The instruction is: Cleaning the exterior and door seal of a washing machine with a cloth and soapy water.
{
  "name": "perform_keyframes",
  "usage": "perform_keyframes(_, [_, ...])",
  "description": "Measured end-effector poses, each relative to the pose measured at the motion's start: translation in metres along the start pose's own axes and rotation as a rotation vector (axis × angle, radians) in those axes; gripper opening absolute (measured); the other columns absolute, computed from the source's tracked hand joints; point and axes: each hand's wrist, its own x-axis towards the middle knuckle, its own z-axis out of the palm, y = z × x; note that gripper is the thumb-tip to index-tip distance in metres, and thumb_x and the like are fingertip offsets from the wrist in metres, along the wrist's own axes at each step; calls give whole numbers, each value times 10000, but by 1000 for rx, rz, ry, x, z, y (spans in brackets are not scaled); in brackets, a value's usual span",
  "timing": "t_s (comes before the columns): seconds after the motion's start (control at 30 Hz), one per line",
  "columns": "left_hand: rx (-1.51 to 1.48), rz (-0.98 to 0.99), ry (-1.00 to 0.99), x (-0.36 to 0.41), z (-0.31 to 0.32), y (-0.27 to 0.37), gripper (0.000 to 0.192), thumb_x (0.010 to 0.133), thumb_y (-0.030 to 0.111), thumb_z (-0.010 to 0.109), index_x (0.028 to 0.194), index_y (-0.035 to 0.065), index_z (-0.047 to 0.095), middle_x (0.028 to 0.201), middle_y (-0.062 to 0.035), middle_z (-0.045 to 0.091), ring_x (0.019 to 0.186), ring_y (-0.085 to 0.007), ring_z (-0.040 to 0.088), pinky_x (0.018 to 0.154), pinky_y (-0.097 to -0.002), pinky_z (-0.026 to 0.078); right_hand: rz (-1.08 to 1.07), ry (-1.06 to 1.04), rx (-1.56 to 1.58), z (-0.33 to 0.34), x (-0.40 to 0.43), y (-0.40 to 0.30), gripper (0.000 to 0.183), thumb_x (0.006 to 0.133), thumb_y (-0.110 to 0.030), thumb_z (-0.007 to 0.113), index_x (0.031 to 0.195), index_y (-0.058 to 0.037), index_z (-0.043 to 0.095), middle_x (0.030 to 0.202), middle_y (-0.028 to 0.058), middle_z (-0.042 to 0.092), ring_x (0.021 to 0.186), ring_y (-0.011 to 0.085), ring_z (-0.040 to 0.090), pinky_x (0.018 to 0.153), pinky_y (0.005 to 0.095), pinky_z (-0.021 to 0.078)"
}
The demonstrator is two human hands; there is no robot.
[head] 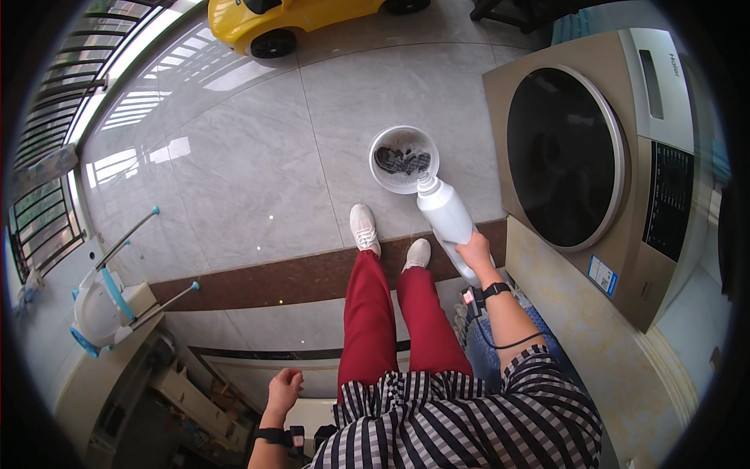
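My right hand [476, 251] is closed around the handle area of a large white plastic bottle [448, 211]. The bottle is tilted, and its uncapped neck is at the near right rim of a white round bucket [433, 146]. Inside the bucket lies a dark, soaked-looking item [401, 160], perhaps a shoe sole or cloth; I cannot tell which. Whether liquid is leaving the bottle cannot be made out. My left hand [285, 387] hangs at the lower left beside my body, fingers loosely curled, touching no object.
A front-loading washing machine [638, 193] stands at right on a stone ledge [592, 305]. A yellow toy car [316, 14] is at the top. A white and blue folding item [102, 311] lies at left near the barred window. A brown threshold strip [234, 288] crosses the tiled floor by my feet.
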Motion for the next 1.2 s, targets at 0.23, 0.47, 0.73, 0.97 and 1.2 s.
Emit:
perform_keyframes(0.23, [11, 5, 1, 3, -1, 1, 188, 881, 131, 586, 977, -21, 640, 797, -99, 682, 681, -156, 663, 622, -285, 546, 6, -11, -28, 1, 2, -3, 388, 608, -139, 682, 974, -14, 661, 902, 239, 661, 899, 391, 641, 795, 424, 509])
perform_keyframes(0.47, [-12, 1, -2, 5, 0, 2, 189, 882, 137, 588, 971, -22, 637, 790, -92, 677, 673, -153, 655, 624, -281, 546, 11, -13, -21, 1, 3, -5, 388, 604, -152, 684, 967, -15, 662, 893, 238, 663, 896, 392, 642, 797, 427, 508])
perform_keyframes(0.73, [-15, 14, -8, 6, 1, 3, 196, 883, 142, 588, 975, -24, 637, 795, -95, 679, 676, -152, 657, 621, -279, 547, 19, -34, -33, -3, 4, -9, 389, 609, -157, 685, 971, -17, 667, 900, 239, 664, 901, 389, 644, 805, 422, 508])
perform_keyframes(0.97, [-20, 1, -11, 7, 4, 3, 201, 886, 142, 586, 985, -26, 638, 803, -95, 679, 689, -150, 658, 622, -279, 551, 25, -37, -28, -4, 4, -12, 388, 606, -150, 686, 968, -12, 666, 898, 233, 668, 894, 379, 651, 796, 418, 512])
perform_keyframes(1.2, [-13, -9, -6, 5, 7, 7, 195, 889, 139, 584, 978, -25, 639, 804, -90, 676, 701, -146, 656, 622, -278, 552, -4, -26, 101, 1, 0, 10, 432, 590, -129, 717, 997, -2, 648, 941, 233, 663, 914, 368, 649, 809, 409, 513])
